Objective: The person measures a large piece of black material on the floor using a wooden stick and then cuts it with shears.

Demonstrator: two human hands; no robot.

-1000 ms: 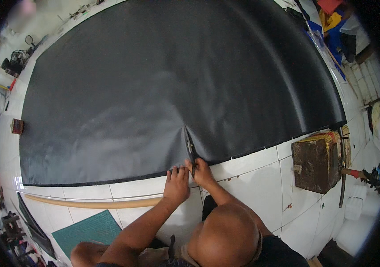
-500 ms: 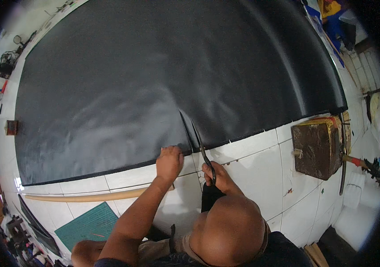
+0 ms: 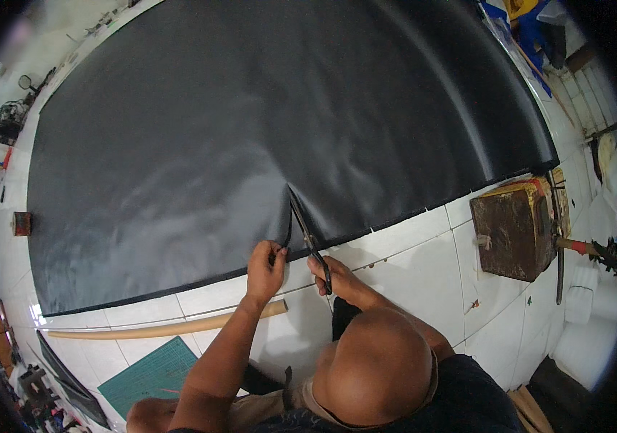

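Note:
A large black sheet with a smooth, leather-like sheen [image 3: 178,130] is spread over the floor. A slit runs into it from its near edge. Dark long-bladed scissors [image 3: 309,239] lie in the slit, tips close to its far end. My right hand [image 3: 337,280] is closed round the scissors' handles, just off the sheet's edge. Beside the slit on its left, my left hand [image 3: 266,273] pinches the sheet's near edge between thumb and fingers.
A cardboard-coloured tube [image 3: 171,326] and a green cutting mat [image 3: 151,377] lie at the near left. To the right stands a worn brown block [image 3: 514,234], with a red-handled tool [image 3: 575,246] beside it. A small brown box [image 3: 22,224] sits at the sheet's left edge.
The scissors have shifted left, their tips now near the slit's far end, and the slit gapes wider. My left hand has turned so its thumb shows pinching the edge.

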